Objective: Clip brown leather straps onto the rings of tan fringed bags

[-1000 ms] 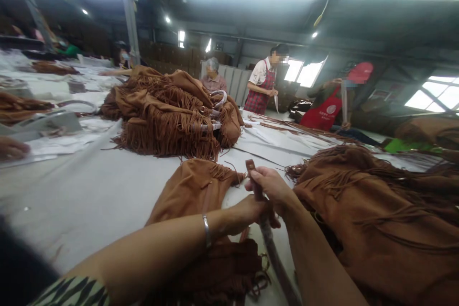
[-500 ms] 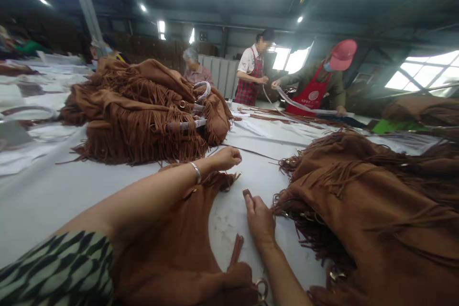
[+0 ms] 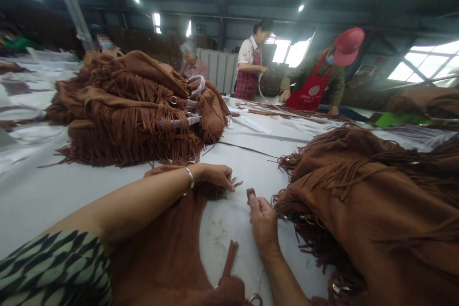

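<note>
A brown suede-like bag (image 3: 168, 244) lies on the table in front of me, under my left forearm. My left hand (image 3: 217, 176), with a silver bracelet at the wrist, is closed at the bag's far end. A shiny metal clasp (image 3: 236, 182) sticks out from its fingertips. Between thumb and fingers my right hand (image 3: 264, 222) pinches a short brown strap (image 3: 250, 193), its folded tip pointing up. Another narrow strap (image 3: 230, 256) stands up from the bag's near edge, beside a metal ring (image 3: 256, 299).
A heap of fringed brown bags (image 3: 132, 119) sits at the far left, and a second heap (image 3: 366, 201) fills the right side. Across the white table (image 3: 247, 162), a person in a red apron (image 3: 311, 87) and several others are at work. Strips lie near them.
My left hand has come down to the bag's metal clasp and closed there. My right hand still holds the strap, slightly shifted. The co-worker in the red cap has lowered a hand to the table.
</note>
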Motion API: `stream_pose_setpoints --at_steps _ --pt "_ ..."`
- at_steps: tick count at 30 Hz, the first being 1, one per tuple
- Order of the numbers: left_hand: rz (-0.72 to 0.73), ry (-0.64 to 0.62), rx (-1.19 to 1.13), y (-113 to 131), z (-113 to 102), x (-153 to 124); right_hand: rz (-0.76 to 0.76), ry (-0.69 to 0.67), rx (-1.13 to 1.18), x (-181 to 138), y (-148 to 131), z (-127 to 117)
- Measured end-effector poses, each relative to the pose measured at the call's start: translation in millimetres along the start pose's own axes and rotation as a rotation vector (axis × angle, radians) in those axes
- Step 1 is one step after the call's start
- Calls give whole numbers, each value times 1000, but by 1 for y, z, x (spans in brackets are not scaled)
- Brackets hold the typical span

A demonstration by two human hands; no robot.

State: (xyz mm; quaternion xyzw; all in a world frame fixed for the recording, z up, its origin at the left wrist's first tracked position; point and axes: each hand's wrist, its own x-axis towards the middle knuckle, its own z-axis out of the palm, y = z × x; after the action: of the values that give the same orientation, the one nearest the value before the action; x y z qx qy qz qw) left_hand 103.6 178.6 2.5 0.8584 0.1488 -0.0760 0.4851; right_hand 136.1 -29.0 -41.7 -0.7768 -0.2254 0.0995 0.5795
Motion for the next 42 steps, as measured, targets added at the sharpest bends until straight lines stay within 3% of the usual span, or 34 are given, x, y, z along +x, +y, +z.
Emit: stream_pose_setpoints --at_steps 4,10,16,21,27,33,38,42 --pt "80 57 16 -1 9 -20 20 -32 186 -4 -6 -3" --pt "201 243 136 3 29 -56 44 -112 342 -7 -18 2" --pt "174 344 288 12 49 -81 171 -218 448 -12 -20 11" --pt "135 321 373 18 53 -89 309 -279 569 -12 -22 8" --pt "124 211 459 20 46 -86 403 -416 545 -12 -26 9" --pt "210 73 618 11 37 -84 441 -465 571 -12 -24 11" --pt "278 80 574 2 32 -85 466 -487 581 -11 -21 12" --pt "239 114 515 1 32 -86 503 -479 612 -9 -22 12"
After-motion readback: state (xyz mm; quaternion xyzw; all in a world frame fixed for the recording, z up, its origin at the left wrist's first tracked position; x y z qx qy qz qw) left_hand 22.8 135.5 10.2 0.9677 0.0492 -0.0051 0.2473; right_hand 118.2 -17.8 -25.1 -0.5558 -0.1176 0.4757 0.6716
